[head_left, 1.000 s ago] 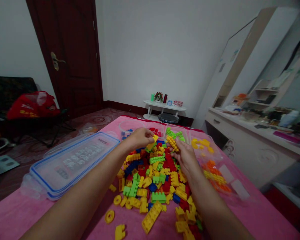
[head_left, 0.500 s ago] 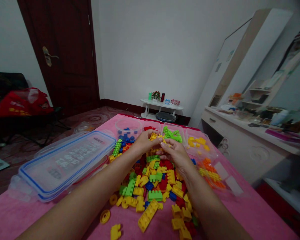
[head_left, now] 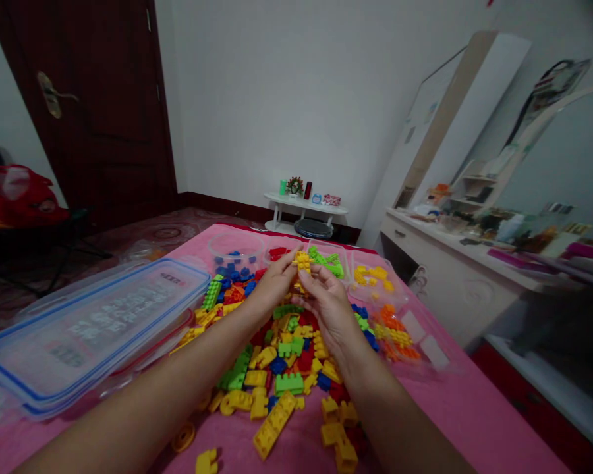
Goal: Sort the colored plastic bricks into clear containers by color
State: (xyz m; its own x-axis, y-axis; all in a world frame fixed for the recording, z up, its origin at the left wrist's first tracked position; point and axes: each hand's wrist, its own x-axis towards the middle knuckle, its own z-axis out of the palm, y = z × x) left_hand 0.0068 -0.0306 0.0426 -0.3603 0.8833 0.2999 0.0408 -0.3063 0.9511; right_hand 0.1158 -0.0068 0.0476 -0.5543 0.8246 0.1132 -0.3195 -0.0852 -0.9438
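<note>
Both hands meet over the far part of a loose heap of toy building blocks (head_left: pixel 289 382). Between them is a piece made of yellow building blocks (head_left: pixel 302 261), with studs showing on top. My left hand (head_left: pixel 277 275) grips it from the left, its fingertips partly hidden behind the blocks. My right hand (head_left: pixel 326 299) holds the same piece from the right, thumb pressed on its near side and the other fingers curled behind. Below the hands lie yellow, green, red and blue blocks. A long yellow block (head_left: pixel 275 424) rests near the front.
A lidded plastic box (head_left: pixel 99 329) with a blue rim lies at left. Along the far edge stand a round clear tub (head_left: pixel 236 247) of blue pieces and clear boxes of red, green and yellow ones. Orange and yellow pieces (head_left: pixel 395 334) sit in a clear tray at right.
The view has turned slightly, so the scene shifts left. The yellow piece is now upright between the hands, and the right hand has shifted its hold on it.
</note>
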